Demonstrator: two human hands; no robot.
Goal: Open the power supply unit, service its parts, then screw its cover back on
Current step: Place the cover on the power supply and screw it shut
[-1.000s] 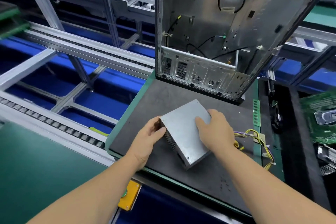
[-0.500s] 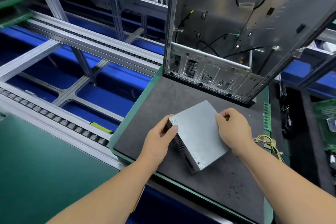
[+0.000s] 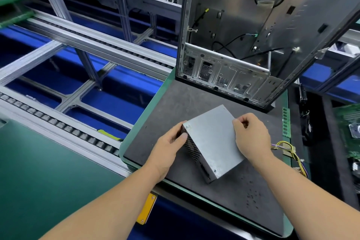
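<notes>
Factory line setup, seen from the head cam: aluminium conveyor rails (image 3: 83, 45) with blue underneath run across from 9 to 12 o'clock, and a dark foam mat (image 3: 224, 197) on a green-edged pallet sits at the centre and toward 5 o'clock.

Power supply unit (image 3: 212, 142) is sitting on the mat pretty much dead centre, cover on, turned corner-on so its mesh side faces 8 o'clock. Two screw spots show on the top plate, one at the left corner and one at the near corner.

Left hand (image 3: 169, 146) grips the unit's left corner, thumb on the mesh side, fingers curled round the edge. Right hand (image 3: 251, 138) rests on the top plate at its 3 o'clock edge, fingers curled in tight; can't tell whether they're pinching something or just the edge.

Yellow wire bundle (image 3: 288, 148) trails off at 3 o'clock past the right wrist. Empty PC case (image 3: 253, 35) stands open on the mat at 12 to 1 o'clock, loose black cables inside. Green circuit board (image 3: 348, 128) at the far 3 o'clock edge.
</notes>
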